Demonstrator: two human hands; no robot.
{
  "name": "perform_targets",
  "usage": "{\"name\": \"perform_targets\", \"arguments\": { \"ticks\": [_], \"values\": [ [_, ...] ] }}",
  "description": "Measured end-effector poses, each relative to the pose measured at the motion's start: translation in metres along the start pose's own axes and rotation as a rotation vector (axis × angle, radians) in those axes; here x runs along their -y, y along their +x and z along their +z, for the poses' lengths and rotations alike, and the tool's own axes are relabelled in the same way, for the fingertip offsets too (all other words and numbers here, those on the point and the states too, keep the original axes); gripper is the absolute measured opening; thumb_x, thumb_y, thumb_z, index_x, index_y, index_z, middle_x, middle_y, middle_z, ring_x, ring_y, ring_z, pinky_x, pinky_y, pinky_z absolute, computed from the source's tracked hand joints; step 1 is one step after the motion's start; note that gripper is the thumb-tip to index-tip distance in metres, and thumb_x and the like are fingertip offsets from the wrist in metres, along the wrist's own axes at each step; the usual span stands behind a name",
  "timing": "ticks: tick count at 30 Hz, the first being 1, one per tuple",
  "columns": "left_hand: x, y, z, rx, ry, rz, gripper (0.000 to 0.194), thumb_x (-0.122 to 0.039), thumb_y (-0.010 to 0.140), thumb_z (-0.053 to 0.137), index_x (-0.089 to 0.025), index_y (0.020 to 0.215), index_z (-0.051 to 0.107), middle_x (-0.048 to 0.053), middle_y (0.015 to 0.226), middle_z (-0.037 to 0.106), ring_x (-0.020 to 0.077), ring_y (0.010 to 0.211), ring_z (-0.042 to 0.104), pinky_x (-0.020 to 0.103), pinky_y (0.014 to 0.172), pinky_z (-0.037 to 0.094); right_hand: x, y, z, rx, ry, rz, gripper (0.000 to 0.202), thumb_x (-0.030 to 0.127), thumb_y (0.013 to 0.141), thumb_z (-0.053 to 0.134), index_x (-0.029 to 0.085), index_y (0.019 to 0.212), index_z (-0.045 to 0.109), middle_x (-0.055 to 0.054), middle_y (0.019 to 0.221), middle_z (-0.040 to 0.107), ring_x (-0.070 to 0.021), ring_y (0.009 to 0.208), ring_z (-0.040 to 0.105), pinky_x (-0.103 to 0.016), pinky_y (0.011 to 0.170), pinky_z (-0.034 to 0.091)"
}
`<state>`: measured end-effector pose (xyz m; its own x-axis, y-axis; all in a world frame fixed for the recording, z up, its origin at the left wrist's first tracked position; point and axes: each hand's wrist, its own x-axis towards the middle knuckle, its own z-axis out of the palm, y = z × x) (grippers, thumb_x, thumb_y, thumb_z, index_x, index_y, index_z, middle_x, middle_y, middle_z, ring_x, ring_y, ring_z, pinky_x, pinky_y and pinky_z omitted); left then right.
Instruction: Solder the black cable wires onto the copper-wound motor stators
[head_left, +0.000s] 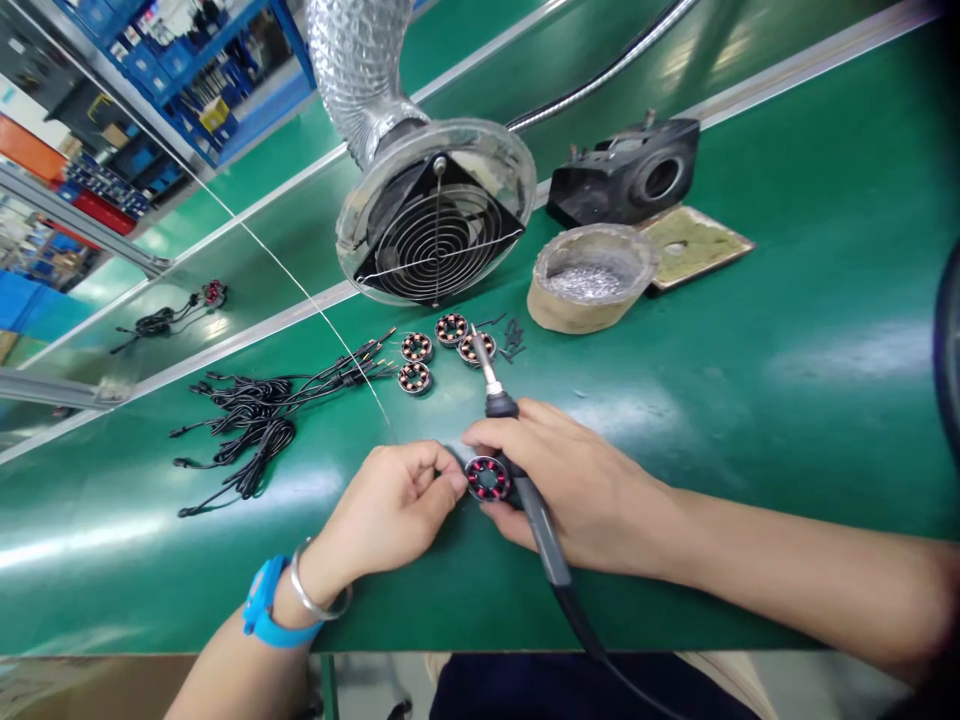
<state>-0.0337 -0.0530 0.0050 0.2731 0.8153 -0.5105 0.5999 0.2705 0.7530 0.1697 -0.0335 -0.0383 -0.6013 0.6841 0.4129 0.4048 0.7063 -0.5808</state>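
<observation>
A soldering iron (541, 530) lies in my right hand (592, 480), its metal tip pointing up and away over the bench. The fingers of that same hand also close around a small round motor stator (487, 479) with red windings. At the stator's left edge, my left hand (397, 505) is pinched shut; whatever sits between thumb and forefinger is too small to make out. Beyond the hands, several stators with copper windings (415, 378) rest on the bench, one partly behind the iron's tip. Short black sleeve pieces (513, 340) lie beside them.
Bundled black cables (251, 430) lie on the left of the green bench (720, 430). A fume extractor fan (442, 240) on a foil duct (360, 75) stands behind. To its right are a bowl of silvery scraps (570, 310), a black stand (630, 175) and a yellowish pad (701, 245).
</observation>
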Motion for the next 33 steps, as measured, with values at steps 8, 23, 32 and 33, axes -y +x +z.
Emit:
{"name": "perform_targets", "arguments": {
  "ticks": [8,23,32,33],
  "values": [
    [-0.011,0.014,-0.018,0.021,-0.077,-0.029,0.038,-0.047,0.084,0.050,-0.015,0.065,0.060,-0.006,0.052,0.036,0.0084,0.050,0.028,0.023,0.049,0.022,-0.002,-0.001,0.003,0.017,0.037,0.003,0.033,0.016,0.076,0.058,0.013,0.109,0.053,-0.008,0.083,0.057,-0.0238,0.081,0.049,-0.035,0.071,0.047],
    [-0.014,0.020,-0.007,0.155,-0.274,-0.150,0.016,-0.022,0.081,0.059,-0.014,0.067,0.057,-0.006,0.057,0.047,0.0064,0.053,0.036,0.020,0.053,0.030,-0.007,-0.007,0.007,0.021,0.076,-0.023,0.039,0.014,0.078,0.053,0.022,0.116,0.046,-0.006,0.089,0.062,-0.0217,0.075,0.057,-0.034,0.064,0.051],
    [-0.004,-0.022,-0.087,-0.397,0.522,0.044,0.017,-0.024,0.085,0.055,-0.016,0.085,0.071,-0.002,0.058,0.056,0.0096,0.051,0.043,0.022,0.055,0.033,-0.012,-0.008,0.010,0.007,0.045,-0.052,0.035,0.022,0.083,0.051,0.020,0.117,0.045,-0.009,0.086,0.062,-0.0231,0.071,0.060,-0.037,0.060,0.056],
    [0.003,-0.023,-0.102,-0.476,0.659,0.043,0.017,-0.024,0.084,0.057,-0.018,0.087,0.073,-0.003,0.052,0.053,0.0108,0.049,0.044,0.023,0.055,0.032,-0.012,-0.008,0.010,0.008,0.043,-0.051,0.035,0.022,0.083,0.051,0.020,0.118,0.045,-0.009,0.086,0.062,-0.0230,0.071,0.060,-0.037,0.061,0.056]
  ]
}}
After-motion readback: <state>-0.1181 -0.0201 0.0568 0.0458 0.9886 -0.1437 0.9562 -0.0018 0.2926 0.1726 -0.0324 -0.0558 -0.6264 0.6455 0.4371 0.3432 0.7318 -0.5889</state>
